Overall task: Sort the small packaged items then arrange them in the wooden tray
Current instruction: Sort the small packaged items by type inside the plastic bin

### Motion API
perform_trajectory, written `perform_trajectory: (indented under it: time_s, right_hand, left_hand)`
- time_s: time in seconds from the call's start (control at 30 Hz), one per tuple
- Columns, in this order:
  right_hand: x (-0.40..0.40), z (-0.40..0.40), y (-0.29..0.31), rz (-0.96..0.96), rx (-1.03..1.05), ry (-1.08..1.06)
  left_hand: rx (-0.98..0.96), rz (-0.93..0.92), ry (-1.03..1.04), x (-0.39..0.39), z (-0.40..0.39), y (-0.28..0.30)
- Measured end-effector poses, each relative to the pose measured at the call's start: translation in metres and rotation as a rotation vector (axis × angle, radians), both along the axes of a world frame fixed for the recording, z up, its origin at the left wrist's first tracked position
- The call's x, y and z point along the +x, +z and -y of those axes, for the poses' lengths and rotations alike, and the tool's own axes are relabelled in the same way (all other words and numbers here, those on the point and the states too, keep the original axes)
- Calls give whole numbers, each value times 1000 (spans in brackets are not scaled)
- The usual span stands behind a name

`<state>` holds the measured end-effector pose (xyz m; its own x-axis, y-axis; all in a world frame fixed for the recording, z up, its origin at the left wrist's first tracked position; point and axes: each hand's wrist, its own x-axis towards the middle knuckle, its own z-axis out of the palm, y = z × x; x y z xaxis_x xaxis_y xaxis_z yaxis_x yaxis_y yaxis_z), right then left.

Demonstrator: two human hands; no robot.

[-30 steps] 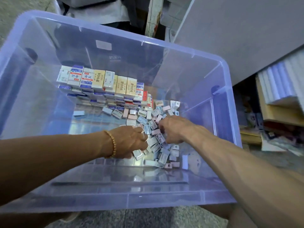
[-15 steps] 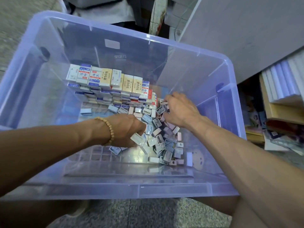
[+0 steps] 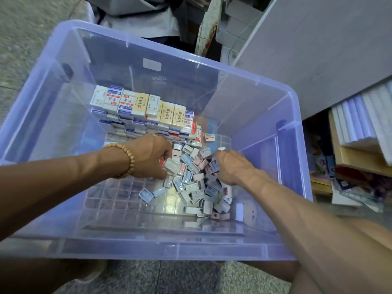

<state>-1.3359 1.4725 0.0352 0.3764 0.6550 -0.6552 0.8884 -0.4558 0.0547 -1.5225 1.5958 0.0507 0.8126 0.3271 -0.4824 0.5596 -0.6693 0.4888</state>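
Both your hands are down inside the clear bin (image 3: 292, 132), which sits on the speckled floor (image 3: 25, 39). Your left hand (image 3: 150, 157), with a bead bracelet (image 3: 128, 158) at the wrist, is curled at the left edge of the loose pile (image 3: 193, 177); its fingers are drawn together around a pale grey box (image 3: 171, 165), though the fingertips are hidden under the palm, so you cannot tell how firmly it is held. Your right hand (image 3: 230, 166) lies palm down on the right side of the same pile, fingers bent in among the pieces; you cannot tell whether it is pinching any one of them. The pile is small blue, pink and grey boxes lying at all angles on the bin's gridded bottom, from the middle toward the near right corner. One blue box (image 3: 146, 195) lies open side up just apart from the pile, on its near left side, and a pink box (image 3: 209, 138) stands alone just behind the pile. Toward the far left of the bin bottom, the erasers (image 3: 144, 109) stand stacked in neat rows, white-and-blue sleeves beside cream ones, touching the far edge of the pile. Beyond the bin's right wall are a grey panel (image 3: 318, 49) and a shelf (image 3: 360, 158) with stacked white packs
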Motion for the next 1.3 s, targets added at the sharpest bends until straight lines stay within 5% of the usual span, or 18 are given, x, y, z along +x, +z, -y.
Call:
perform_trajectory:
  time_s: [0.17, 0.77, 0.93, 1.3]
  right_hand:
    - [12, -12, -5, -102, 138, -234]
    - [4, -9, -19, -393, 155, -416]
    - [19, -23, -19, -215, 391, -208]
    - [-2, -14, -19, -309, 204, -134]
  left_hand:
    - [-77, 21, 94, 3, -3, 2]
    - [-142, 76, 228, -1, -8, 15]
    - [-124, 86, 274, -2, -12, 18]
    - [-110, 96, 423, -24, -18, 43]
